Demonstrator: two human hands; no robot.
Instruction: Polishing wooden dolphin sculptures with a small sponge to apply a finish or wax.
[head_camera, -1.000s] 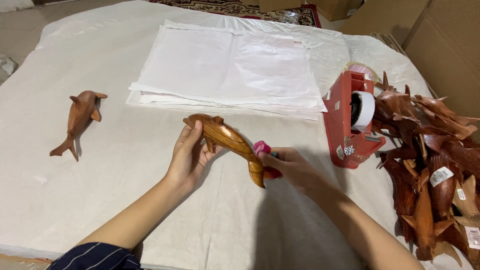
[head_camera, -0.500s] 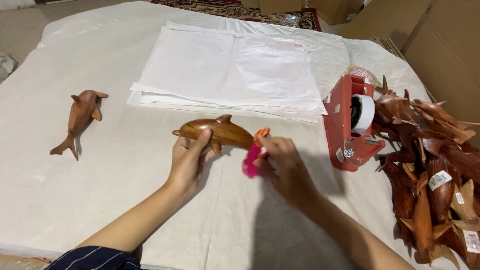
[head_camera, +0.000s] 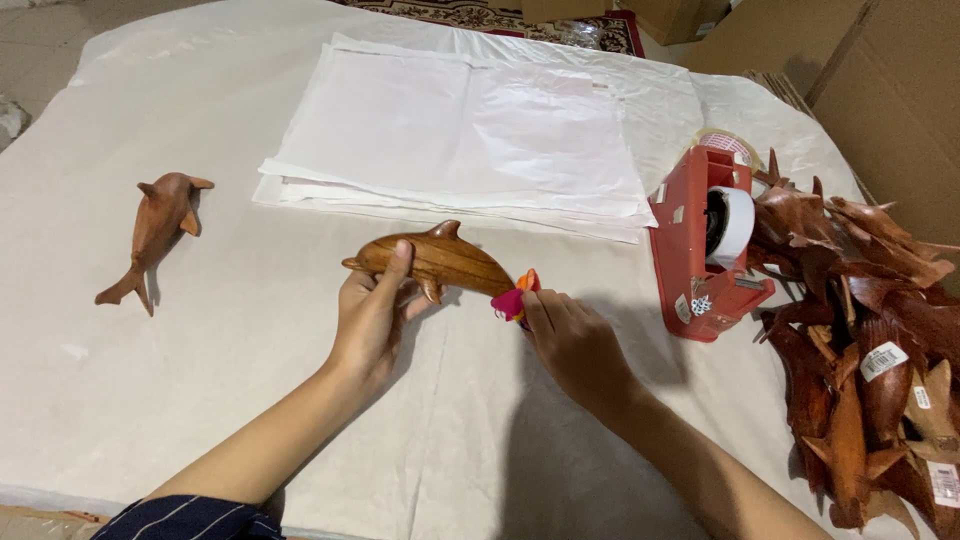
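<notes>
So my left hand (head_camera: 372, 315) has the wooden dolphin (head_camera: 432, 262) pinched at the nose end, thumb lying across the top and the rest of the fingers curled underneath, holding it up just off the white sheet (head_camera: 250, 400) that covers the table. My right hand (head_camera: 575, 345) is down at the tail end, fingertips closed tight on a little pink and orange tag (head_camera: 515, 298) that sits right against the tail. Can't tell from here if it's actually fixed on or just pressed there.

Progress-wise, looks like I'm barely into the pile. There's exactly one dolphin (head_camera: 155, 230) lying by itself off to my left, well apart from everything else, so I'd call that the finished one. The one in my hands is mid-way. Over on my right there's a whole heap of wooden dolphins (head_camera: 860, 330) waiting, some with white stickers on them.

Just beside that heap stands the red tape dispenser (head_camera: 700, 245), roll loaded. Further back is a stack of white paper sheets (head_camera: 460, 135), looking untouched. Cardboard boxes (head_camera: 880, 90) past that.
</notes>
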